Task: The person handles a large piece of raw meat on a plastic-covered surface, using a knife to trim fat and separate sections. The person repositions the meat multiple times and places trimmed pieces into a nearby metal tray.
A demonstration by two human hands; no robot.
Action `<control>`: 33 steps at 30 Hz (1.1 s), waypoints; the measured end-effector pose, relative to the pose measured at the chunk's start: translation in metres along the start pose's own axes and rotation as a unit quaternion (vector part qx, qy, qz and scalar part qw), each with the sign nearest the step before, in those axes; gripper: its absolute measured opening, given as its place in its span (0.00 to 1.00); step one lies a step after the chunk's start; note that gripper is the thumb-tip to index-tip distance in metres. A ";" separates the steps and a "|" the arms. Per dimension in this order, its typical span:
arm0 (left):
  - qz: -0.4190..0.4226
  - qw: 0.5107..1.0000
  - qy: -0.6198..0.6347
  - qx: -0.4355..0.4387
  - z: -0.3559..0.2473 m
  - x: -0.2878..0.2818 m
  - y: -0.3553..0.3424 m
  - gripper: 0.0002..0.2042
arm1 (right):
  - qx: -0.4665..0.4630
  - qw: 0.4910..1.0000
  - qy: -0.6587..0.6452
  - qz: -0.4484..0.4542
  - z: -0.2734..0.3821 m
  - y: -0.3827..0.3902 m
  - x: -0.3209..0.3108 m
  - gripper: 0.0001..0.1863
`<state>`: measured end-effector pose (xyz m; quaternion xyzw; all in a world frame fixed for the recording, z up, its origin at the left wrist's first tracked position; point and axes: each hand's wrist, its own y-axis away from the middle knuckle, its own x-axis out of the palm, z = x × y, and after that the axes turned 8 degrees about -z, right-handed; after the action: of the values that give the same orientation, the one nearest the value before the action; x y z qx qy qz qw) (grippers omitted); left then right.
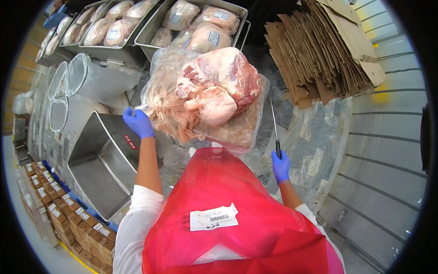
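Note:
My right hand (280, 165), in a blue glove, is closed round the black handle of a long knife (275, 125), its thin blade pointing away from me. To the left, my blue-gloved left hand (139, 123) is closed at the edge of a clear plastic bag (160, 68); its fingertips are partly hidden. A large piece of raw meat (228, 84), pink with white fat, lies between the hands on a plastic-covered stack. Pale, stringy trimmings (175, 119) spread beside the meat on its left. The knife is apart from the meat.
Metal tubs (153, 45) of bagged meat stand at the back. A steel bin (102, 164) is tilted at my left, near plastic-lined barrels (75, 75). Flattened cardboard (319, 55) is piled back right. Labelled boxes (68, 214) stand lower left. A ribbed wall (383, 150) runs along the right.

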<state>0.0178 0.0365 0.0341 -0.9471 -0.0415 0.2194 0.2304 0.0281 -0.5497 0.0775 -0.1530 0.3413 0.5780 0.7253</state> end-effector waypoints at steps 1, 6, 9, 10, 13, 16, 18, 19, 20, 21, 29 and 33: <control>0.077 0.997 0.013 -0.014 -0.021 -0.011 0.013 0.15 | -0.017 1.000 -0.019 -0.003 0.000 -0.016 0.019 0.14; 0.399 0.916 0.026 -0.037 -0.085 -0.037 0.109 0.34 | -0.077 0.991 0.093 0.065 0.033 -0.055 0.104 0.25; 0.357 0.932 0.025 0.054 -0.051 0.001 0.137 0.40 | -0.126 0.975 0.102 0.155 0.039 -0.055 0.127 0.30; 0.366 0.929 0.057 0.001 -0.065 0.004 0.144 0.40 | -0.164 0.970 0.104 0.149 0.033 -0.055 0.126 0.29; 0.367 0.915 0.120 -0.116 -0.104 0.006 0.152 0.40 | -0.230 0.960 0.098 0.123 0.025 -0.065 0.122 0.27; 0.355 0.912 0.111 -0.172 -0.100 0.011 0.151 0.38 | -0.186 0.977 0.039 0.100 0.050 -0.100 0.112 0.24; 0.351 0.893 0.129 -0.249 -0.091 0.021 0.141 0.35 | -0.145 0.980 -0.075 0.110 0.071 -0.141 0.116 0.23; 0.339 0.882 0.150 -0.292 -0.087 0.029 0.138 0.34 | -0.122 0.974 -0.151 0.115 0.078 -0.160 0.125 0.25; 0.312 0.865 0.196 -0.340 -0.081 0.039 0.133 0.33 | -0.102 0.963 -0.203 0.143 0.092 -0.175 0.134 0.26; 0.302 0.839 0.236 -0.386 -0.084 0.046 0.128 0.33 | -0.082 0.950 -0.251 0.168 0.107 -0.190 0.139 0.28; 0.443 0.555 0.392 -0.585 -0.103 0.071 0.087 0.35 | 0.218 0.765 -0.475 0.377 0.154 -0.231 0.187 0.34; 0.351 0.576 0.414 -0.612 -0.094 0.087 0.092 0.29 | 0.288 0.743 -0.467 0.382 0.158 -0.243 0.191 0.34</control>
<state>0.1353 -0.0689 0.0332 -0.7917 0.2695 -0.2098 -0.5065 0.3261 -0.3812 0.0213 0.4957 0.1398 0.6799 0.5220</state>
